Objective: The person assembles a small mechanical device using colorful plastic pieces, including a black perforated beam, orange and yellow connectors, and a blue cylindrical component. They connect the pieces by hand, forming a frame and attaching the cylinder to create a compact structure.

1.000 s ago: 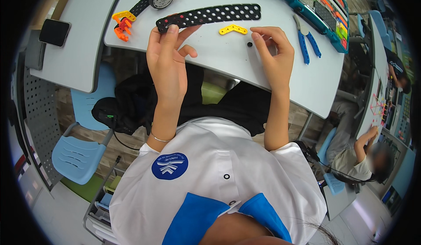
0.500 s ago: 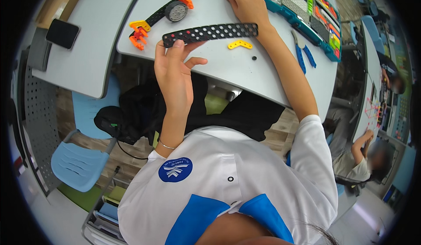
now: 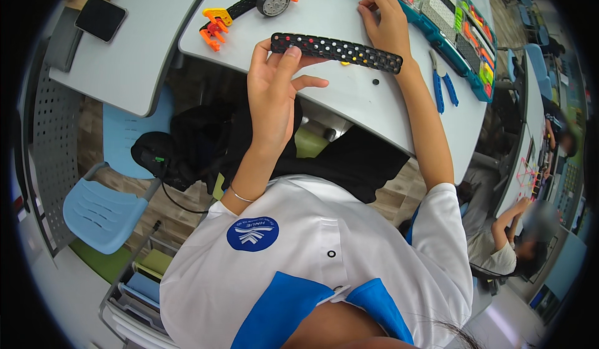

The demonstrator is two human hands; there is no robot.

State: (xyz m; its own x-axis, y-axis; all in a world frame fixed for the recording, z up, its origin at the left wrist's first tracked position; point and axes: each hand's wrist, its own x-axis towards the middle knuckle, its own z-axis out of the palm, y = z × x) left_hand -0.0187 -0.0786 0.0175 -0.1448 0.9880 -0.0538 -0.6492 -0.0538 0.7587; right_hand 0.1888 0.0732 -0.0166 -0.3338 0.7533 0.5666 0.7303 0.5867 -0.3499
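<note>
Left hand (image 3: 271,93): pinched one end of the black perforated strip (image 3: 337,52), thumb on the near side, fingers behind, index finger standing clear.
Strip: was held up in front of the table's near edge, its long free end pointing right; reddish spots showed near the gripped end.
Good hold: with support at only one end, a firm thumb and a level wrist seemed wise, since the far end could tip.
Left forearm: rose from below, wrist fairly straight.
Right hand (image 3: 385,27): bent-fingered, over the table (image 3: 337,12) beside the teal case (image 3: 485,92); whether it gripped anything could not be told.
Right forearm: reached far forward, the strip's free end overlapping its wrist in view; contact was unclear.
Yellow piece (image 3: 344,63): lay mostly hidden behind the strip.
Small black piece (image 3: 375,82): lay below the strip's free end, easily knocked by a sleeve or forearm.
Blue-handled pliers (image 3: 442,83): lay right of the right forearm.
</note>
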